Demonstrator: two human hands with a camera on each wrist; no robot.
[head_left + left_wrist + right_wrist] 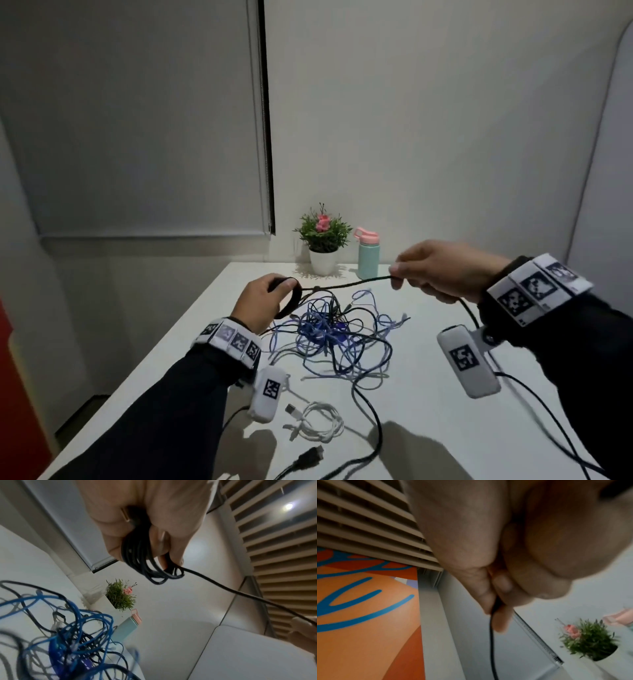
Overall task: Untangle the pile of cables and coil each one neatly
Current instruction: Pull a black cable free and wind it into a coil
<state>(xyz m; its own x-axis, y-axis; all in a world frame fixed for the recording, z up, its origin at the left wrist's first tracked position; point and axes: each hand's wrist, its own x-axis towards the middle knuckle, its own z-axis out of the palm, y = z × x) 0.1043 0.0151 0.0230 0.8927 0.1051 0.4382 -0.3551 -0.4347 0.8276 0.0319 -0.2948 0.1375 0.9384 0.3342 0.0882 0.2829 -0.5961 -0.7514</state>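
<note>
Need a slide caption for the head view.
Left hand holds black cable coils; right hand pinches its free length.

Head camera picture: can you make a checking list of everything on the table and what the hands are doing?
Surface: white table, mostly bare at the right.
Job's things: black cable partly looped in the left hand, stretched across to the right hand; tangled pile of blue and black cables mid-table; white cable coiled near the front.
Clutter: potted plant and teal bottle at the far edge.
Grippers: left hand grips the loops; right hand pinches the strand.
Cables: a loose black plug lies at the front edge.
Surroundings: grey roller blind, plain wall.
</note>
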